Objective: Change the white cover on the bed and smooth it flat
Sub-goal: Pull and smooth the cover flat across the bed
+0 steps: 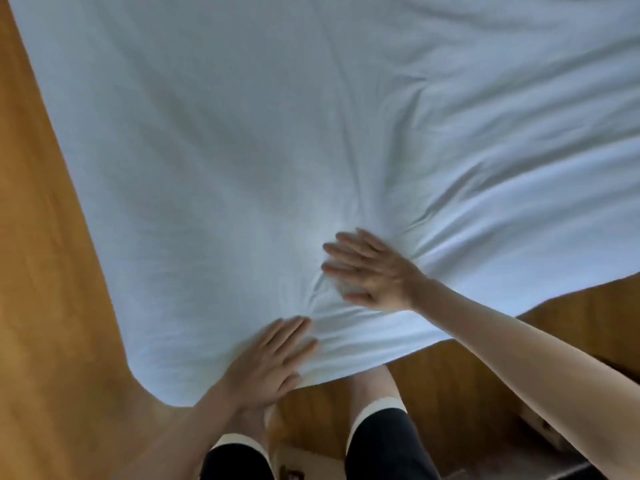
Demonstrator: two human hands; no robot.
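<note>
The white cover [263, 140] is spread over the bed and fills most of the view. Its near edge hangs over the bed's foot, close to my legs. My left hand [270, 362] lies flat on the cover at that near edge, fingers straight and together. My right hand [370, 271] presses flat on the cover a little farther in, fingers spread. Creases fan out from my right hand toward the right side of the bed. The left part of the cover looks smooth.
Wooden floor [41, 271] runs along the left side of the bed and under my feet [374, 386]. More floor shows at the lower right [588, 306]. A small object [543, 427] lies on the floor at the lower right.
</note>
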